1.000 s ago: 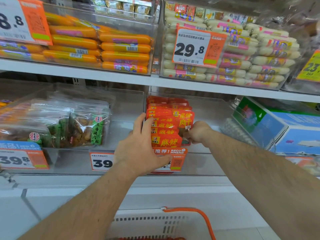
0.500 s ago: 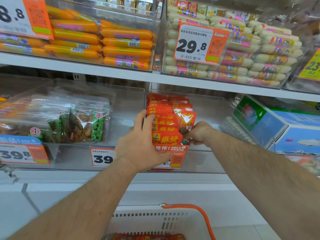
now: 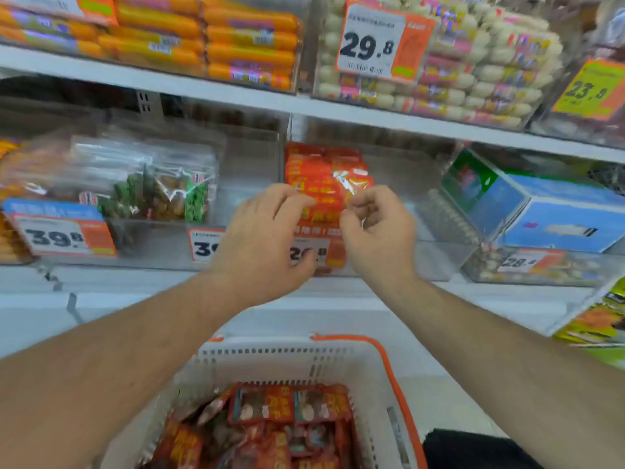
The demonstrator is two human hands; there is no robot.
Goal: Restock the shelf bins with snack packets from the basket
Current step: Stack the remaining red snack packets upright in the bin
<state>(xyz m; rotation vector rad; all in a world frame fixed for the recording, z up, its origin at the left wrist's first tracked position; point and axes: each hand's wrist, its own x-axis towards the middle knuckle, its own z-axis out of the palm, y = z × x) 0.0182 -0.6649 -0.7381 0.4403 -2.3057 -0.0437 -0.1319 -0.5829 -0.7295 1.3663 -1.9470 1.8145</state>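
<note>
Front of the middle shelf, at the clear bin (image 3: 399, 184): stack of red snack packets (image 3: 314, 177) standing inside, left part of the bin. Both hands up just short of that stack.

Left hand (image 3: 260, 235): back of hand to camera, fingers loosely curled, nothing visibly held. Fingertips overlap the lower left edge of the red stack; contact or not, cannot tell (motion blur).

Right hand (image 3: 378, 228): fingers curled in, thumb and forefinger close together beside the shiny packet (image 3: 351, 179) on the stack's right side. Pinching something or not, cannot tell; blurred.

Below, between the forearms: white basket (image 3: 270, 353) with orange handle (image 3: 382, 360), holding a loose heap of more red packets (image 3: 270, 424).

Price tag (image 3: 318, 252) on the bin front, partly covered by the left hand. Second tag (image 3: 204, 245) just left of it, reading 39-something.

Left bin on same shelf: clear bags with green labels (image 3: 155, 194), tag 39.8 (image 3: 61, 235) in front.

Right of the red stack: blue and green box (image 3: 527, 204), tilted.

Upper shelf: orange sausage sticks (image 3: 236, 38) at left, pale sausage sticks (image 3: 480, 72) at right behind a 29.8 tag (image 3: 375, 42). Yellow 23.8 tag (image 3: 588, 89) at far right.
</note>
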